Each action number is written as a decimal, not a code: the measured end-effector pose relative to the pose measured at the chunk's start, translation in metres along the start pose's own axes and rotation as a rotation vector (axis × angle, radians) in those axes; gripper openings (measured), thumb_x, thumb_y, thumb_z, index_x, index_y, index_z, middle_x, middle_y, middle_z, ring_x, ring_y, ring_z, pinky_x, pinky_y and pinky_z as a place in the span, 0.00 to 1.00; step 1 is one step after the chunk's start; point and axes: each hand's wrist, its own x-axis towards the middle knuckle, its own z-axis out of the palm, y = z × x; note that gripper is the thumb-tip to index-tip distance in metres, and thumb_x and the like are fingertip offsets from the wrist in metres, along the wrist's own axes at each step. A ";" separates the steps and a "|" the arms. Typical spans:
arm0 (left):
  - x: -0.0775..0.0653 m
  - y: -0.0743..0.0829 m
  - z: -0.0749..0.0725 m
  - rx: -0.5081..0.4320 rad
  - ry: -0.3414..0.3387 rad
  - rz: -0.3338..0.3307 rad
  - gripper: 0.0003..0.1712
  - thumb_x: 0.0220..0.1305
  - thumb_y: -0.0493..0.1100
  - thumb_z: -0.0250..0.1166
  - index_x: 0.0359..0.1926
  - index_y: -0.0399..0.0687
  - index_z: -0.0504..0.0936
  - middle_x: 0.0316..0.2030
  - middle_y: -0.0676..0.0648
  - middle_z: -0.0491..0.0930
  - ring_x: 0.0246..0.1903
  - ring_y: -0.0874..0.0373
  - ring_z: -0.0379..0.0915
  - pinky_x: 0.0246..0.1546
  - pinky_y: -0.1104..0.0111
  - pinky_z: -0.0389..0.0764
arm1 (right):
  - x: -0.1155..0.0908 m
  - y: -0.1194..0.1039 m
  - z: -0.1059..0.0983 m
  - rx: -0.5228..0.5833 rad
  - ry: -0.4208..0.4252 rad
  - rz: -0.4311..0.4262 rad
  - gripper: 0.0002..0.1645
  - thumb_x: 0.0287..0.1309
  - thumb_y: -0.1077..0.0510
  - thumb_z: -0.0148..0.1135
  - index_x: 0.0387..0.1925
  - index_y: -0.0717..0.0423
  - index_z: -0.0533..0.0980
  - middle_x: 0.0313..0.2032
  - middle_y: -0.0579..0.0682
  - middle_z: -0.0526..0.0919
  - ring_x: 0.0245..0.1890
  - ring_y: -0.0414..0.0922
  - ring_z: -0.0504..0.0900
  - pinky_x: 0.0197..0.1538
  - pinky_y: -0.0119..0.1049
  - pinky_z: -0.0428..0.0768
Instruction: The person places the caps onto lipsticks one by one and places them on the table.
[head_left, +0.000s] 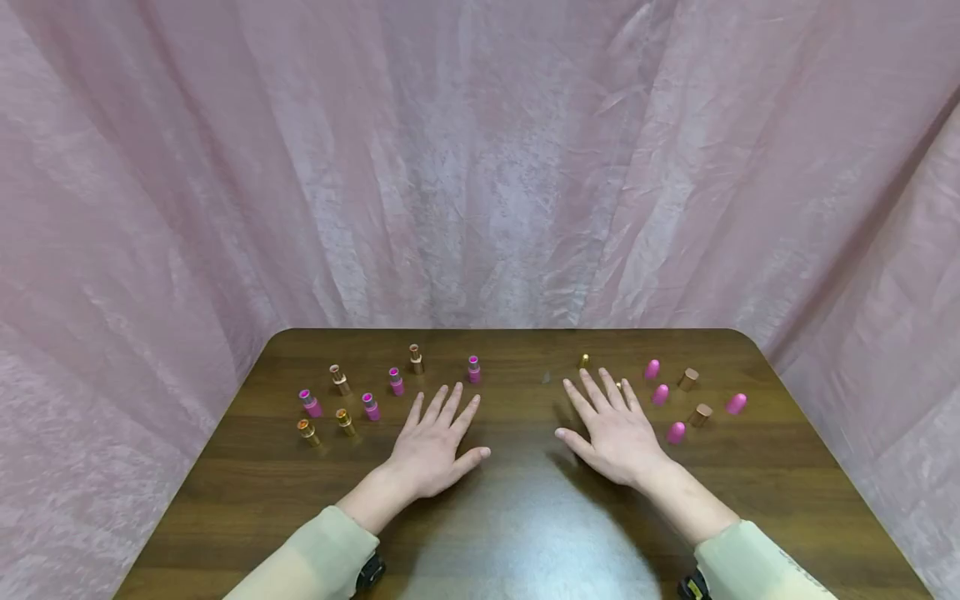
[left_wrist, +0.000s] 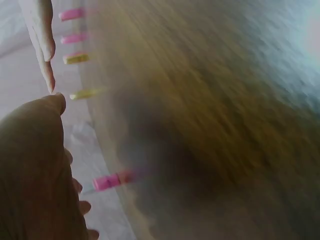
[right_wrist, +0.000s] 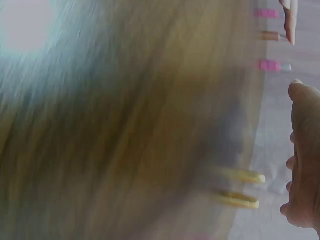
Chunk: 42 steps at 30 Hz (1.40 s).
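Both hands are held palm down over the brown table with fingers spread, and neither holds anything. My left hand [head_left: 431, 452] is just right of a group of uncapped lipstick tubes. Nearest to it are a pink tube [head_left: 371, 407], another pink tube [head_left: 397, 382] and, beyond its fingertips, a third pink tube [head_left: 474, 370]. Gold tubes [head_left: 345, 422] stand farther left. My right hand [head_left: 617, 438] is left of several pink rounded caps [head_left: 677, 432]. A small gold cap [head_left: 583, 361] stands beyond its fingertips; a second gold piece [head_left: 618, 386] is partly hidden by the fingers.
Two brown-gold caps [head_left: 688, 379] stand among the pink ones at the right. The wooden table [head_left: 517, 517] has rounded far corners, with a pink curtain [head_left: 480, 167] hanging behind it. A small clear scrap [head_left: 546, 377] lies near the far middle.
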 end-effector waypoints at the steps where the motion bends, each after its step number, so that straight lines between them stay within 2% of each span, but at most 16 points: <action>1: 0.000 0.003 -0.002 -0.005 0.004 0.028 0.47 0.73 0.74 0.45 0.82 0.56 0.51 0.81 0.41 0.44 0.78 0.41 0.42 0.74 0.39 0.43 | -0.001 0.003 -0.004 0.002 -0.001 0.008 0.48 0.70 0.26 0.48 0.80 0.47 0.58 0.79 0.58 0.54 0.79 0.62 0.46 0.75 0.64 0.44; 7: 0.003 0.022 -0.015 0.026 -0.005 0.187 0.48 0.73 0.75 0.41 0.83 0.58 0.46 0.81 0.43 0.40 0.79 0.43 0.38 0.75 0.42 0.44 | -0.012 0.027 -0.027 0.003 -0.009 0.064 0.48 0.70 0.27 0.47 0.79 0.49 0.58 0.78 0.60 0.54 0.79 0.63 0.44 0.74 0.66 0.46; 11: 0.008 0.038 -0.021 0.042 -0.019 0.250 0.48 0.73 0.76 0.39 0.83 0.60 0.44 0.81 0.44 0.39 0.79 0.46 0.36 0.76 0.44 0.42 | -0.022 0.046 -0.041 -0.015 -0.005 0.086 0.48 0.70 0.27 0.49 0.78 0.52 0.60 0.77 0.62 0.57 0.78 0.65 0.46 0.74 0.66 0.47; 14: 0.013 0.052 -0.024 0.057 -0.032 0.290 0.48 0.73 0.76 0.39 0.83 0.60 0.43 0.81 0.44 0.38 0.79 0.47 0.35 0.76 0.46 0.41 | -0.032 0.061 -0.049 -0.027 -0.004 0.099 0.49 0.69 0.29 0.54 0.78 0.53 0.60 0.76 0.63 0.60 0.77 0.66 0.48 0.72 0.67 0.51; 16: 0.017 0.062 -0.024 0.072 -0.040 0.312 0.48 0.73 0.76 0.39 0.83 0.61 0.43 0.82 0.45 0.38 0.80 0.47 0.35 0.76 0.46 0.40 | -0.038 0.070 -0.054 -0.037 0.008 0.093 0.48 0.67 0.33 0.60 0.77 0.55 0.63 0.73 0.64 0.64 0.76 0.67 0.51 0.70 0.68 0.56; 19: 0.023 0.076 -0.023 0.086 -0.055 0.344 0.48 0.72 0.77 0.38 0.83 0.62 0.41 0.82 0.46 0.37 0.80 0.48 0.33 0.76 0.47 0.39 | -0.047 0.080 -0.058 -0.040 0.036 0.085 0.43 0.61 0.41 0.69 0.71 0.57 0.70 0.66 0.63 0.74 0.70 0.67 0.64 0.64 0.67 0.67; 21: 0.026 0.085 -0.022 0.096 -0.063 0.368 0.48 0.72 0.77 0.38 0.83 0.63 0.41 0.82 0.46 0.37 0.80 0.49 0.33 0.76 0.47 0.39 | -0.052 0.086 -0.061 -0.041 0.037 0.088 0.39 0.58 0.45 0.72 0.67 0.58 0.74 0.60 0.62 0.80 0.63 0.66 0.72 0.59 0.65 0.72; 24: 0.029 0.098 -0.018 0.118 -0.072 0.405 0.48 0.72 0.77 0.37 0.83 0.63 0.42 0.82 0.46 0.38 0.80 0.48 0.35 0.76 0.47 0.40 | -0.057 0.091 -0.062 -0.023 -0.006 0.127 0.36 0.57 0.48 0.74 0.64 0.57 0.77 0.54 0.59 0.84 0.55 0.63 0.78 0.52 0.63 0.77; 28: 0.035 0.114 -0.011 0.147 -0.075 0.442 0.47 0.72 0.77 0.37 0.83 0.63 0.45 0.82 0.47 0.39 0.80 0.49 0.38 0.76 0.48 0.42 | -0.059 0.093 -0.060 0.005 -0.059 0.160 0.30 0.57 0.50 0.75 0.59 0.57 0.80 0.51 0.56 0.86 0.52 0.60 0.81 0.47 0.61 0.79; 33: 0.043 0.129 -0.005 0.161 -0.071 0.480 0.47 0.72 0.77 0.38 0.83 0.64 0.47 0.81 0.48 0.42 0.79 0.50 0.40 0.76 0.48 0.44 | -0.061 0.095 -0.055 0.023 -0.066 0.172 0.21 0.54 0.54 0.76 0.50 0.55 0.84 0.42 0.49 0.88 0.47 0.57 0.83 0.45 0.58 0.80; 42: 0.047 0.138 0.003 0.189 -0.065 0.480 0.46 0.71 0.78 0.34 0.82 0.65 0.49 0.81 0.49 0.46 0.79 0.51 0.44 0.76 0.50 0.47 | -0.056 0.099 -0.049 0.027 -0.080 0.171 0.12 0.51 0.57 0.77 0.38 0.49 0.83 0.32 0.42 0.84 0.41 0.54 0.83 0.40 0.56 0.80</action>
